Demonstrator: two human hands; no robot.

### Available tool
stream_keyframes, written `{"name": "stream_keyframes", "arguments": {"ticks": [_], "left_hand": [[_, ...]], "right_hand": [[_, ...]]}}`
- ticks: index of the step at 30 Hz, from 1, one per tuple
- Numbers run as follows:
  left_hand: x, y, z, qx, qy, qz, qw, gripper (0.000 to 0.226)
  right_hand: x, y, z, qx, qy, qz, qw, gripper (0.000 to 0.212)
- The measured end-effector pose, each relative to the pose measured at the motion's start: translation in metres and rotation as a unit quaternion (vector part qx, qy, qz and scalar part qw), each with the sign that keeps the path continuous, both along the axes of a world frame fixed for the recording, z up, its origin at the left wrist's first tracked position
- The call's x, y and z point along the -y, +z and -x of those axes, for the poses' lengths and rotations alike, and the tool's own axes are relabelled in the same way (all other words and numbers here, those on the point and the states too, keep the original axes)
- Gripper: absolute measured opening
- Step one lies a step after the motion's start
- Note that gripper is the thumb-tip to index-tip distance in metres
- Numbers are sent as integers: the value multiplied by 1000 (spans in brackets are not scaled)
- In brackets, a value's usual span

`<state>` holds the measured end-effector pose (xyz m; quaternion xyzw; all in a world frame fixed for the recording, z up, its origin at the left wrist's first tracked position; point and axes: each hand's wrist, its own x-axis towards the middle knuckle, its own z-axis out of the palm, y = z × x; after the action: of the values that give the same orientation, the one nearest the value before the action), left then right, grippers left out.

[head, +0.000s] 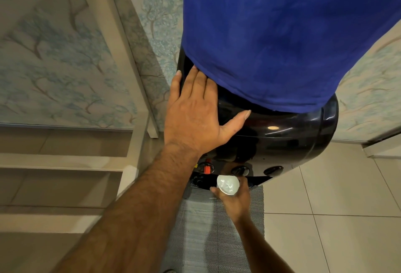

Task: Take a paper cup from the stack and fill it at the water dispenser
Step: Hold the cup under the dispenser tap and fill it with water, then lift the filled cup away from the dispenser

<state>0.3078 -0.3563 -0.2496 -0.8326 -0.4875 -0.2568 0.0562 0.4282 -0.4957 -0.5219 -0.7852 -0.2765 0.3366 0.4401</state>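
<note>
A black water dispenser stands in front of me, its bottle wrapped in a blue cloth cover. My left hand lies flat on the dispenser's top left shoulder, fingers spread, holding nothing. Lower down, my right hand grips a white paper cup just under the row of taps, below the middle tap. The cup's mouth faces up and something glistens inside it. A red-tabbed tap sits to the left. No cup stack is in view.
A grey woven mat lies on the beige tiled floor at the dispenser's foot. A pale wooden shelf frame stands to the left against blue floral wallpaper. A white skirting corner sits at the right.
</note>
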Motion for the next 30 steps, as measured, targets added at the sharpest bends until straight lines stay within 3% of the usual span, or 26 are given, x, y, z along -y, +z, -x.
{"name": "stream_keyframes", "arguments": {"ticks": [12, 24, 30], "left_hand": [[2, 2, 1, -4, -8, 28, 1000, 97], [19, 16, 17, -54, -26, 101, 993, 104], [23, 48, 49, -106, 13, 122, 987, 108]], "right_hand": [[42, 52, 14, -21, 11, -52, 998, 76], [77, 163, 33, -26, 0, -133, 991, 80], [65, 231, 45, -23, 32, -186, 982, 81]]}}
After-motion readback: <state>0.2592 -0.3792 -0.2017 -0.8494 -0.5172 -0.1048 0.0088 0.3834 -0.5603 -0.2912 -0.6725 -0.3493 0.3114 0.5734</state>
